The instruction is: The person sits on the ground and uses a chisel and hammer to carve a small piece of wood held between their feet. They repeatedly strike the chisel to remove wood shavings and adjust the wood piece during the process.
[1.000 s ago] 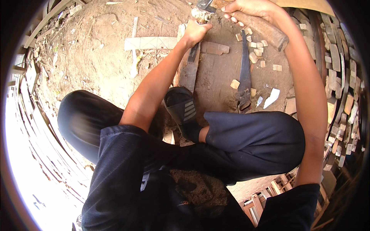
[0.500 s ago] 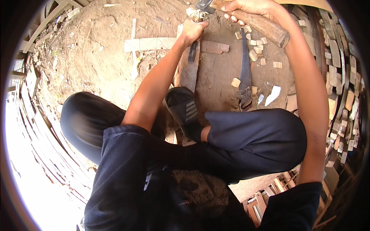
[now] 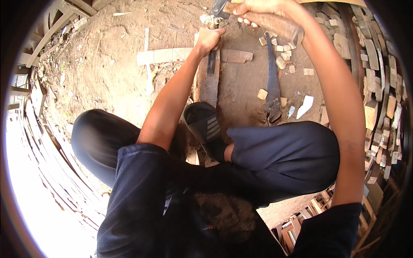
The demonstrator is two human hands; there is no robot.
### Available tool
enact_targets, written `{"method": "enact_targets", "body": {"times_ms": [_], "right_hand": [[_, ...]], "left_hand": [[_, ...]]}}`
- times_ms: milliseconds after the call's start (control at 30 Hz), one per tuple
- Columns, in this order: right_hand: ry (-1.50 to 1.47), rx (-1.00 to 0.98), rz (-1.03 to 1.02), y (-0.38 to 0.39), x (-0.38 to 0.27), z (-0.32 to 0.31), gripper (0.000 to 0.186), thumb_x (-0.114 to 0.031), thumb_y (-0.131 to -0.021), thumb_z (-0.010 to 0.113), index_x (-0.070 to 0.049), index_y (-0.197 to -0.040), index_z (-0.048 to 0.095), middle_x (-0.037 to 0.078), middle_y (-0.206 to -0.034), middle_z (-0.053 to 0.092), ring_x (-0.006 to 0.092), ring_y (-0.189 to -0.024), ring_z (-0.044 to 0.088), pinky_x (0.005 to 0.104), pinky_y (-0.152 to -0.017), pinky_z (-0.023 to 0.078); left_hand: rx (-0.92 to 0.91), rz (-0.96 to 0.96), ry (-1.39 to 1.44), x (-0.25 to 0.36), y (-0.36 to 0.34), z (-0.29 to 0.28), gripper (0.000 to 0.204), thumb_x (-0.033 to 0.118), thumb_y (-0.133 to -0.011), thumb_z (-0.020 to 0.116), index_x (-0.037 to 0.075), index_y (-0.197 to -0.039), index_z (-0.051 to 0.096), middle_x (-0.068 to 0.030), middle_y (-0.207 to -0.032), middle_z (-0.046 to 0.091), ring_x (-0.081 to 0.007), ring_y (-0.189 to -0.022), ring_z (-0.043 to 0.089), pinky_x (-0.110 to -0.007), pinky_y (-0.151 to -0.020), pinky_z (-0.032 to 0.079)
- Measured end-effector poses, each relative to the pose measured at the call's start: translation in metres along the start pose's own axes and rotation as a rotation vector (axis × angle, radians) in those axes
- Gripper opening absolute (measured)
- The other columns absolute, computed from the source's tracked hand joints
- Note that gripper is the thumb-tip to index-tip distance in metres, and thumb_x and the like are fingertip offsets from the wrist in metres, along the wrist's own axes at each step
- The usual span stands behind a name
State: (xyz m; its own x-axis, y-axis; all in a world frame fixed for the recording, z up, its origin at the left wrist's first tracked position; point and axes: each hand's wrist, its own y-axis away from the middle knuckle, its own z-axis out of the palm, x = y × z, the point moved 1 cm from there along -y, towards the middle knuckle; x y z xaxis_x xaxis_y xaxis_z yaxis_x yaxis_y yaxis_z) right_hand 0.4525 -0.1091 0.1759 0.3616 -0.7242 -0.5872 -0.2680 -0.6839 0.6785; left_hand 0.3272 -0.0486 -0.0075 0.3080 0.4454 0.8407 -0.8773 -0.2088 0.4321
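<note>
Left hand (image 3: 208, 39) outstretched, clenched around chisel (image 3: 211, 64); right hand (image 3: 263, 6) outstretched, curled round hammer (image 3: 277, 28).

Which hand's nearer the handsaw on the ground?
Right. The right hand, gripping the wooden-handled tool, is just beyond the handsaw's narrow tip; the left hand, around the chisel, is farther off, to its left.

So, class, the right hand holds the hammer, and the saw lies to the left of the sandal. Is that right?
Not quite: the saw lies to the right of the sandal, as the head view shows. The right hand does hold the hammer.
</note>
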Motion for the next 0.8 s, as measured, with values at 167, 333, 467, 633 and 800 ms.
{"method": "enact_targets", "body": {"times_ms": [167, 333, 467, 633, 800], "right_hand": [[-0.226, 0.204, 0.044, 0.014, 0.010, -0.029, 0.011, -0.009, -0.080, 0.059, 0.001, -0.081, 0.063, 0.011, -0.069, 0.062, 0.0193, -0.061, 0.059, 0.0342, -0.055, 0.049], [0.003, 0.272, 0.076, 0.020, -0.009, 0.001, 0.011, -0.010, -0.078, 0.059, 0.000, -0.078, 0.063, 0.010, -0.069, 0.062, 0.0192, -0.060, 0.058, 0.0335, -0.055, 0.049], [-0.016, 0.067, 0.001, 0.021, 0.005, 0.004, 0.014, -0.012, -0.080, 0.056, -0.001, -0.080, 0.065, 0.011, -0.071, 0.064, 0.0193, -0.061, 0.059, 0.0334, -0.057, 0.049], [-0.122, 0.307, 0.096, 0.032, 0.006, -0.028, 0.015, -0.008, -0.084, 0.053, 0.002, -0.081, 0.064, 0.011, -0.068, 0.063, 0.0202, -0.059, 0.059, 0.0341, -0.054, 0.049], [-0.224, 0.690, 0.004, 0.033, -0.012, 0.015, 0.027, -0.003, -0.082, 0.050, 0.001, -0.107, 0.060, 0.011, -0.076, 0.061, 0.0176, -0.057, 0.057, 0.0332, -0.051, 0.048]], "left_hand": [[0.010, 0.064, -0.144, 0.003, 0.004, 0.031, 0.029, 0.014, -0.080, 0.060, 0.008, -0.054, 0.050, -0.0019, -0.047, 0.046, -0.0108, -0.039, 0.042, -0.029, -0.038, 0.030], [-0.002, -0.001, -0.091, 0.000, 0.001, 0.013, 0.026, 0.014, -0.077, 0.063, 0.003, -0.055, 0.053, -0.0042, -0.048, 0.049, -0.0119, -0.039, 0.043, -0.031, -0.037, 0.033], [0.018, -0.027, -0.048, 0.000, 0.006, 0.009, 0.031, 0.014, -0.079, 0.062, 0.005, -0.051, 0.050, -0.0026, -0.047, 0.048, -0.0109, -0.040, 0.042, -0.030, -0.038, 0.031], [-0.042, -0.017, -0.222, 0.007, 0.004, 0.026, 0.026, 0.013, -0.080, 0.061, 0.006, -0.055, 0.055, -0.0019, -0.051, 0.050, -0.0092, -0.042, 0.043, -0.028, -0.039, 0.031], [-0.040, -0.021, -0.135, -0.009, 0.000, 0.014, 0.026, 0.011, -0.079, 0.060, 0.007, -0.054, 0.053, -0.0013, -0.049, 0.049, -0.0091, -0.040, 0.042, -0.028, -0.038, 0.030]]}}
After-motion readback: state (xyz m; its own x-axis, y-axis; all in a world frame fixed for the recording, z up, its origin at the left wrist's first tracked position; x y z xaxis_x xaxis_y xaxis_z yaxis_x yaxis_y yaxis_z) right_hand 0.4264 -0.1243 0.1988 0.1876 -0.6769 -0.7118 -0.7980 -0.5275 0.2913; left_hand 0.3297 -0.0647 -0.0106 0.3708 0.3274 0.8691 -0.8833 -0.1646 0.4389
